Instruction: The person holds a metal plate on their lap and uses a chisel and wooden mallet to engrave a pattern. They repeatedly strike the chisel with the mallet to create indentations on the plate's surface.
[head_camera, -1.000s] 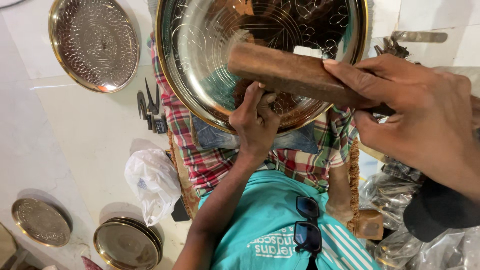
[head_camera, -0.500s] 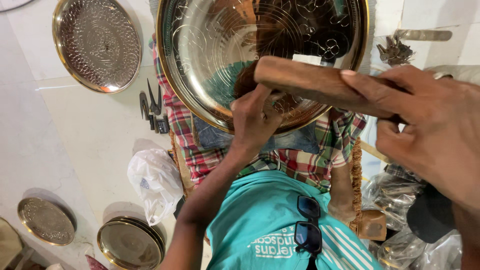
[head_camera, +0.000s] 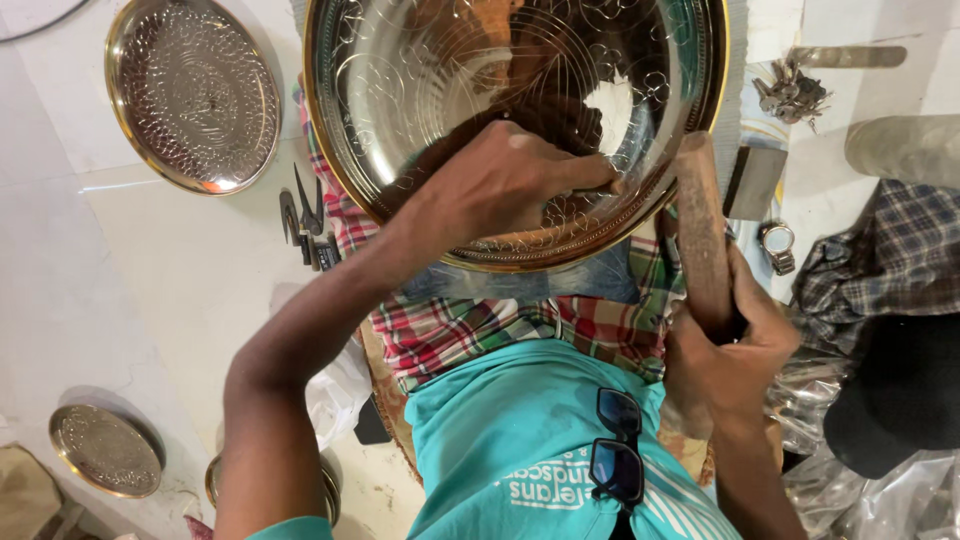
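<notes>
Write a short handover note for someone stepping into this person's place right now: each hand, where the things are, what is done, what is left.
Left hand: fingers pressed on the inside of the large round engraved brass tray, which rests on the lap.
Right hand: closed grip on the brown wooden mallet, raised upright beside the tray's rim, apart from it.
Done: fine line patterns already cover much of the tray's face.
Left: the mallet is not touching anything; any tool under the left fingers is hidden.
Nearby: a smaller dotted round metal plate and dark hand tools on the floor.

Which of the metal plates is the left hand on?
The big shiny plate on the lap, top centre; the left hand presses on it. The other plates lie apart on the floor.
</notes>
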